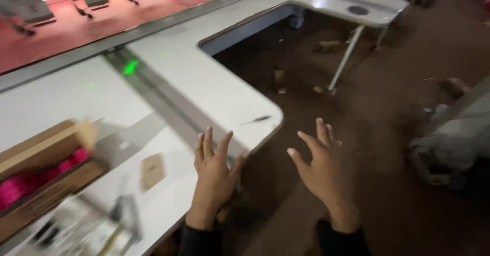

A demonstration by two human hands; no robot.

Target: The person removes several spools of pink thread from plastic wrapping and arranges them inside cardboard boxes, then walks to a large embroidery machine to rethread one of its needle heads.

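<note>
White table (214, 90) edge meets left hand (214, 177); right hand (324, 167) hovers, fingers spread, both empty.

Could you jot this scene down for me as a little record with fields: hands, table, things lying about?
left hand: left hand open, fingers spread, at the white table's edge
right hand: right hand open, empty, over the brown floor
on table: small cardboard piece, open box with pink material, green light spot
picture quality: blurred by motion
</note>
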